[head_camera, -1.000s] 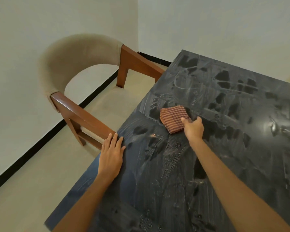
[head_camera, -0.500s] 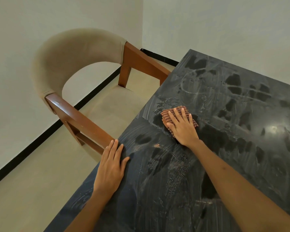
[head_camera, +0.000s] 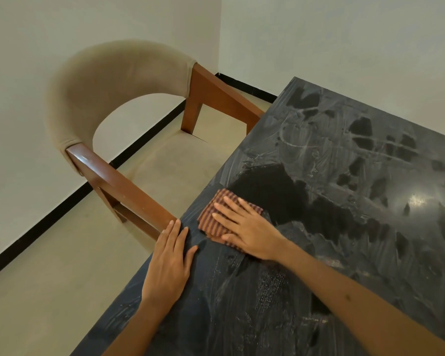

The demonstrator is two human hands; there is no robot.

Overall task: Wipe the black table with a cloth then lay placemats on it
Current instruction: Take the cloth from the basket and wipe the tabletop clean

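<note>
The black table fills the right half of the head view, dulled by grey dusty smears. A folded red-brown striped cloth lies near the table's left edge. My right hand presses flat on the cloth with straight, spread fingers. Behind the cloth runs a clean dark streak. My left hand rests flat on the table's left edge, just in front of the cloth, fingers straight. No placemats are in view.
A wooden chair with a beige curved back and seat stands against the table's left side, its armrest ending close to my left hand. White walls with a black skirting line meet in a corner beyond it. Beige floor lies at the lower left.
My right hand went from gripping the cloth's edge to pressing flat on it, then slid it toward me and the left edge, leaving a clean dark streak. The left hand stayed put.
</note>
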